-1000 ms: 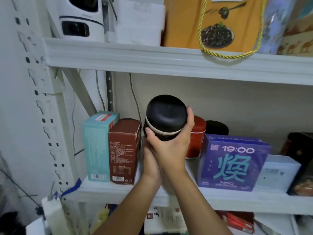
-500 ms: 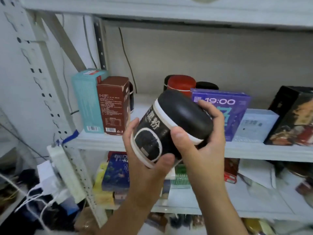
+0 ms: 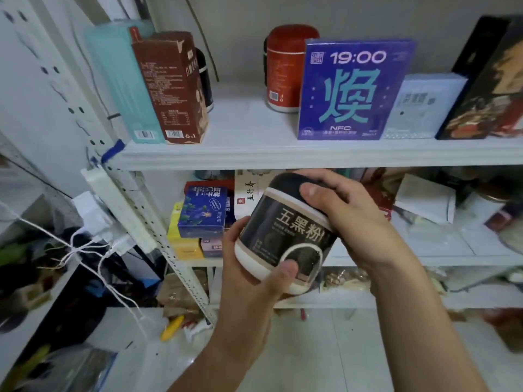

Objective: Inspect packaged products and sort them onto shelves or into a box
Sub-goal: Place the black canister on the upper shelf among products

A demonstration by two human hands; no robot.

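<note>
Head view: both hands are holding the black jar (image 3: pixel 285 236) below the purple box (image 3: pixel 353 89), lower than the shelf board (image 3: pixel 254 154) that the box is standing on. The left hand (image 3: pixel 249 301) is cupping the jar's white base, its thumb pressing across the label. The right hand (image 3: pixel 359 222) is curling round the dark lid end. The jar is tilting with its printed side turned up toward the camera, probably so the label can be read, which suggests the inspection step is under way. Just left of the purple box a red canister (image 3: pixel 283 69) is standing, and farther left a brown carton (image 3: pixel 172 89). The bare board between them looks like a likely spot for the jar.
</note>
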